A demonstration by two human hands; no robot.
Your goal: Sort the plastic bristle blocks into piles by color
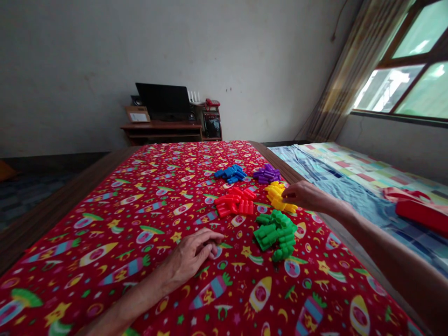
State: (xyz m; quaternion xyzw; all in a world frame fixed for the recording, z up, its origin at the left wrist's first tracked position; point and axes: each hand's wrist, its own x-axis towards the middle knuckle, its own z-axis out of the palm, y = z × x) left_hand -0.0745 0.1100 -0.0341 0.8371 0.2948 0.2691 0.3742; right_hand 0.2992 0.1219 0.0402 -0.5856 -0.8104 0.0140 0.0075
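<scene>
Five heaps of plastic building pieces lie on a red rocket-print cloth (pixel 115 242): blue (pixel 231 173), purple (pixel 266 174), red (pixel 235 201), yellow (pixel 279 197) and green (pixel 276 233). My right hand (pixel 304 195) reaches in from the right, its fingertips pinched at the yellow heap's right edge. My left hand (pixel 194 254) rests on the cloth left of the green heap, fingers curled loosely with nothing visible in them.
The cloth covers a wooden table whose bare edge (pixel 42 214) shows at left. A bed with a patterned sheet (pixel 353 182) and a red object (pixel 420 214) lies to the right. A desk with a laptop (pixel 164 105) stands at the far wall.
</scene>
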